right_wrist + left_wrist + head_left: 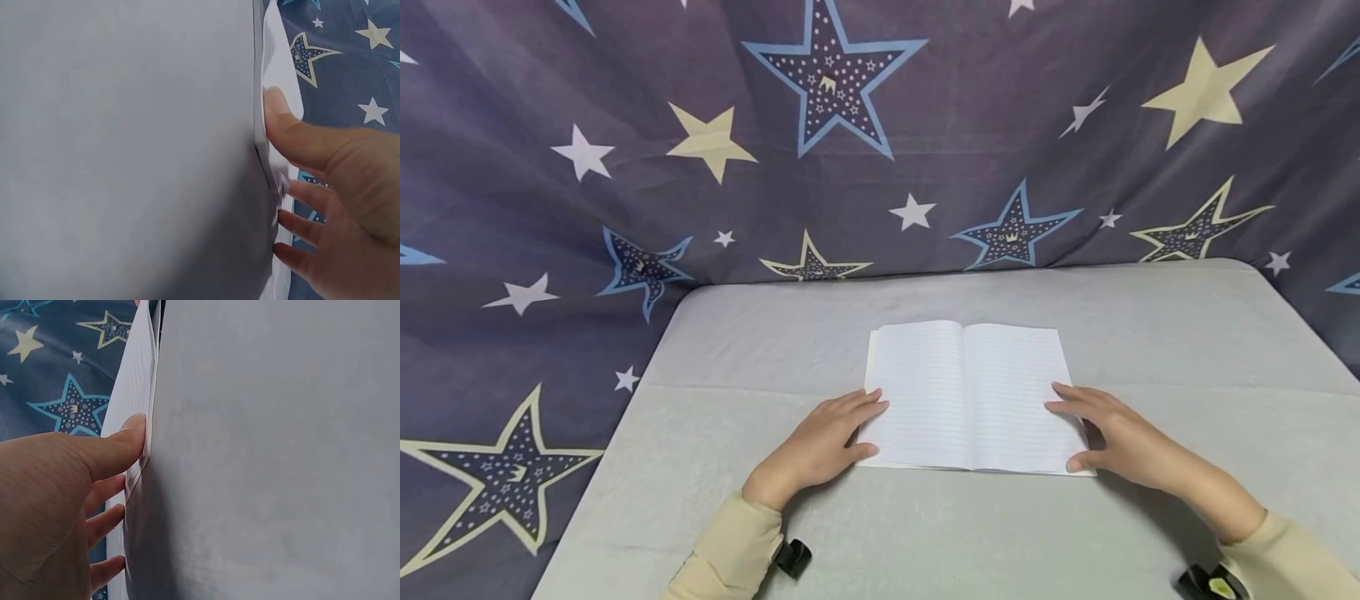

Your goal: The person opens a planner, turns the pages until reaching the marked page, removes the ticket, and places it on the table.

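An open notebook (921, 392) with lined white pages lies flat on the grey cloth, its fold running down the middle. At its left edge rests my left hand (823, 442), fingertips on the page and thumb near the lower corner. My right hand (1131, 437) touches the opposite edge, its fingers spread over the margin and the thumb at the lower right corner. In the left wrist view the thumb (128, 444) lies at the edge of the stacked pages. The right wrist view shows the other thumb (281, 119) against the notebook's edge.
A light grey cloth (760, 342) covers the table. Behind and to the sides hangs a dark curtain (970, 108) printed with stars. Black camera straps (792, 557) sit at both wrists, below beige sleeves (730, 546).
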A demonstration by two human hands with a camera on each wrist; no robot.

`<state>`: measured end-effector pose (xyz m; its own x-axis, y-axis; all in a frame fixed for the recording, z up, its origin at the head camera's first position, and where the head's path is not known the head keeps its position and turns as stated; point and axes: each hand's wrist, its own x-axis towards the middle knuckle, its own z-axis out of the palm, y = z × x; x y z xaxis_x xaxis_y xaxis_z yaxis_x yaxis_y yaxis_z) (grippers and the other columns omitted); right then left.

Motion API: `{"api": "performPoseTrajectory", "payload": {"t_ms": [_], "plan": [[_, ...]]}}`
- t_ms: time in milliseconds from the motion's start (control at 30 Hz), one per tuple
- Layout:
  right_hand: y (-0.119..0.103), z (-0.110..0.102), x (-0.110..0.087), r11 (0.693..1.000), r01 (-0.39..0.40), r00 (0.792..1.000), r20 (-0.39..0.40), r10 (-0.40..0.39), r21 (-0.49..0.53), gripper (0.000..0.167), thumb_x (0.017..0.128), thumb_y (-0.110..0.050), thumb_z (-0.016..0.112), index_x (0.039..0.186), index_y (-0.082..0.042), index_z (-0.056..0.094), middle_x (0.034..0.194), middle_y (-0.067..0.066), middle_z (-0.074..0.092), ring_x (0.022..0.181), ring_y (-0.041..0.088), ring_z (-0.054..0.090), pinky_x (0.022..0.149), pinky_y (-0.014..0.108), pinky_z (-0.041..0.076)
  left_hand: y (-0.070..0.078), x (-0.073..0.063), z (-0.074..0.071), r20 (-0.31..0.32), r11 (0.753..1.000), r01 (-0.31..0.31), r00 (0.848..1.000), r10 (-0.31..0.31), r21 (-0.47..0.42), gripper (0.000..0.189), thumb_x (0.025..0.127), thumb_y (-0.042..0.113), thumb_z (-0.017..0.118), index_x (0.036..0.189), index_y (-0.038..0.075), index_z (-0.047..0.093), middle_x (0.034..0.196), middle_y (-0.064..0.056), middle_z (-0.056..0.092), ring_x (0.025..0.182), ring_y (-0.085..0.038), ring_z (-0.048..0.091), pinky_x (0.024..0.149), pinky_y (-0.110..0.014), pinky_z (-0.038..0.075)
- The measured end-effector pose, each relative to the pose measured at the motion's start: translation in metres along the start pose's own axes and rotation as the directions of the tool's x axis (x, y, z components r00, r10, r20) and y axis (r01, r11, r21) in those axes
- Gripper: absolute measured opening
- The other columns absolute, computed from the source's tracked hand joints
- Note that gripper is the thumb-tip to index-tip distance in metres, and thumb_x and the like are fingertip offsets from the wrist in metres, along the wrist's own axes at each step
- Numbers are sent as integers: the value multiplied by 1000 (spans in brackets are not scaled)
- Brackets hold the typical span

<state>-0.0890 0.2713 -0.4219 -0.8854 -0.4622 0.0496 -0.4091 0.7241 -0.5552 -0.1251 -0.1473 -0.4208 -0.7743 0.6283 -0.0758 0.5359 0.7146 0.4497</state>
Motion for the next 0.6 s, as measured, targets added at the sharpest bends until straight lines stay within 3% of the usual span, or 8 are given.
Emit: {"api": "performPoseTrajectory", "payload": {"t_ms": [133,267,433,600], "plan": [[-2,4,1,1000,6,999,-36,-6,-18,69,70,-25,87,130,-1,62,145,26,46,131,49,39,101,66,35,1,0,0,2,1000,10,1000,-10,8,60,95,28,67,149,9,46,157,-8,36,145,-31,30,116,-52,25],[-6,7,0,992,37,994,-96,-50,-124,61,74,-27,85,127,-3,65,141,23,52,127,46,46,99,62,38,2,1,1,1,1000,7,1000,-7,17,59,96,27,66,149,9,45,157,-9,37,145,-31,30,116,-52,25],[-13,8,3,977,21,989,-136,-50,-213,58,78,-27,84,127,-3,64,138,24,54,124,46,50,98,63,41,3,0,0,6,1000,14,1000,-14,16,59,96,27,66,148,9,46,157,-8,36,145,-32,30,116,-52,25],[-24,7,10,993,-51,977,-211,27,-108,81,80,-26,83,143,6,44,145,32,43,130,50,42,102,63,36,3,0,-1,6,1000,16,1000,-16,18,59,96,27,66,149,9,46,157,-8,36,145,-32,30,116,-52,25]]}}
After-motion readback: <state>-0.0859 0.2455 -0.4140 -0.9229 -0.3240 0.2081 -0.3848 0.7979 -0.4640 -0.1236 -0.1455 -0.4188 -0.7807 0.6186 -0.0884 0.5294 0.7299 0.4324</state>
